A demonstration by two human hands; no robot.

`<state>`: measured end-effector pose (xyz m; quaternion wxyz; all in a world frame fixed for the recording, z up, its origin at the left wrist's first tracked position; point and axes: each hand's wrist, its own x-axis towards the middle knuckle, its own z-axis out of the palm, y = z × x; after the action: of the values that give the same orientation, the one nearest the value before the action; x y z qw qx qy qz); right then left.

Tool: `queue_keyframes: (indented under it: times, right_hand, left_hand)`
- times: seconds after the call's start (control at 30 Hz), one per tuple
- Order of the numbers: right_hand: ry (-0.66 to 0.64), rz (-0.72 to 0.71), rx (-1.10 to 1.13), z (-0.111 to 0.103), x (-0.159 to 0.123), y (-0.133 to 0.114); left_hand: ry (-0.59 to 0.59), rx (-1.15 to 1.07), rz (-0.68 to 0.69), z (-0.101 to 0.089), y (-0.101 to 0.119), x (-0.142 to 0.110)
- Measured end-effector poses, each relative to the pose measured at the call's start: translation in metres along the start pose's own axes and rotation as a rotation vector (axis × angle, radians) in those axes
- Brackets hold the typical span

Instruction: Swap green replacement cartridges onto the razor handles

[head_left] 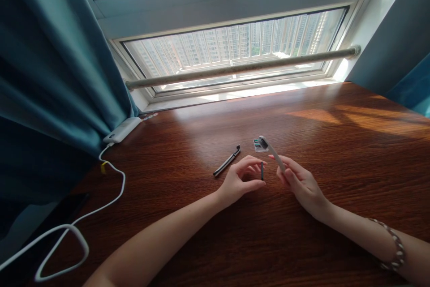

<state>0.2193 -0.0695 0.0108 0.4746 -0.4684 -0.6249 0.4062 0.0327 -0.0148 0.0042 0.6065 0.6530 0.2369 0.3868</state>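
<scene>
My left hand point(240, 177) is closed, pinching a small, thin dark piece point(262, 171) upright between thumb and fingertips. I cannot make out what kind of thing it is. A toothbrush point(274, 155) with a pale handle and dark bristles is gripped in my right hand point(300, 184), its head tilted up and to the left. Beyond the two hands, a small clear case point(258, 145) with dark and teal contents lies on the table, partly behind the brush head. A slim black-and-silver, pen-like object point(225, 162) rests just past my left hand.
The brown wooden table point(356, 179) reaches back to a window with a metal rail point(242, 68) across it. At the left, a white power bank point(122, 130) with a white cable point(123, 184) sits against a blue curtain point(67, 67).
</scene>
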Motion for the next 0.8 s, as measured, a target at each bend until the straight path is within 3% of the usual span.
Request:
queue_keyframes:
  times: [0.1,0.27,0.63,0.8]
  right_hand:
    - [0.074,-0.129,-0.256,-0.015,0.002,0.003]
    - [-0.051,-0.415,-0.558,-0.031,0.003,0.006]
    - [-0.032,-0.512,-0.67,-0.027,0.001,0.004]
    - [0.017,-0.499,-0.774,-0.03,0.005,0.003]
  left_hand:
    - [0.102,-0.106,0.029,-0.007,0.0,0.003]
    - [0.181,-0.245,0.016,-0.013,0.001,0.007]
    - [0.077,-0.212,0.026,-0.012,0.005,0.002]
    - [0.095,-0.196,0.05,-0.013,0.003,0.002]
